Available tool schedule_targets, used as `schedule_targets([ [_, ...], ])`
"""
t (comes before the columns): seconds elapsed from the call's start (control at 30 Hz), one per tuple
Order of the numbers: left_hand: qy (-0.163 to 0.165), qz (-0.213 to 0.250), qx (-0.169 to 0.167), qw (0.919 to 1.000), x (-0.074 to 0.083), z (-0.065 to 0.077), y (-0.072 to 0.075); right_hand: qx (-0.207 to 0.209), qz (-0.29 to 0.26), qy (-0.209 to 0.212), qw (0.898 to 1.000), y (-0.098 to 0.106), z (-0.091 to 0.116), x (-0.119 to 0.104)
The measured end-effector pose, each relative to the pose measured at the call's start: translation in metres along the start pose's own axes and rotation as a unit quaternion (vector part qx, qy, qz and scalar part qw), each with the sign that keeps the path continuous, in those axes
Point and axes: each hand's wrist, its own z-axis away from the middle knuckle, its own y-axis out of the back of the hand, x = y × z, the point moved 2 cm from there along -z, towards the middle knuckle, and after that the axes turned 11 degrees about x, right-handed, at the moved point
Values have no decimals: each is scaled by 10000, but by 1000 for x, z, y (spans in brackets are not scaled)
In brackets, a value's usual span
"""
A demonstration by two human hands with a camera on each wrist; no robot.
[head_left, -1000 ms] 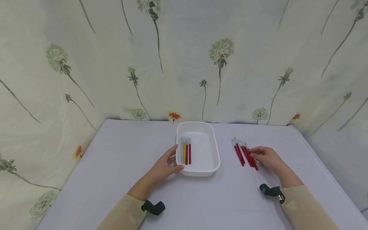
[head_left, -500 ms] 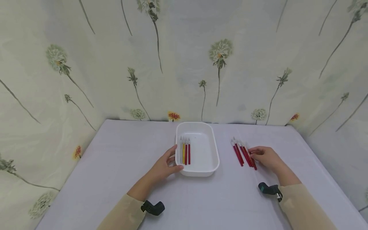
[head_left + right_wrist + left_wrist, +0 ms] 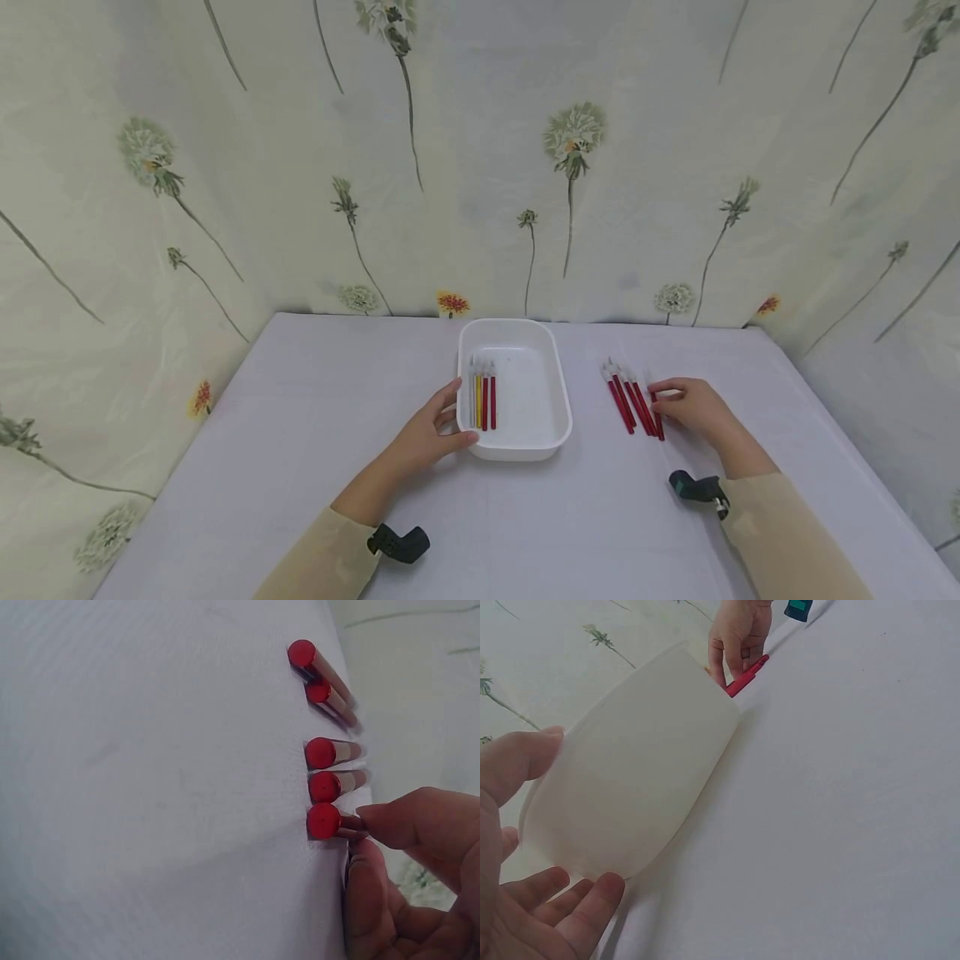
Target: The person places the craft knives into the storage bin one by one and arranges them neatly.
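Note:
My left hand point(image 3: 423, 437) holds the near left corner of a white plastic tray point(image 3: 558, 392), with thumb and fingers spread around its wall. In the left wrist view, the fingertips point(image 3: 604, 889) press the outside of the tray. Along the tray's left side lie a yellow pen point(image 3: 479, 402), two red pens and a whitish one, tips pointing away. To the right of the tray, several red pens point(image 3: 621, 405) with clear tip ends lie slanted on the table. My right hand point(image 3: 693, 410) pinches the rightmost red pen point(image 3: 324, 821) between thumb and finger, right beside its neighbour.
A white cloth covers the table point(image 3: 555, 517). Behind it and at both sides hangs a pale curtain point(image 3: 480, 167) printed with dandelions. A dark wrist camera point(image 3: 697, 487) sits at the right sleeve cuff, and another point(image 3: 399, 543) at the left.
My right hand has shifted slightly left, and the rightmost red pen has swung closer to the pen beside it. The left hand and the tray stay in place.

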Motion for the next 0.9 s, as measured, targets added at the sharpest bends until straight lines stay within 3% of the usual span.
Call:
schedule_targets([
  [0.2,-7,53,-11,10000,0,0,1,24,-81,-102,9999,-1,0,4],
  [0.57,-17,131,-52,9999,-5,-3,-1,31,-695,-280,9972,5,7,15],
  [0.9,-20,169,-36,9998,-3,-3,1,272,-1476,-437,9877,13,16,5],
])
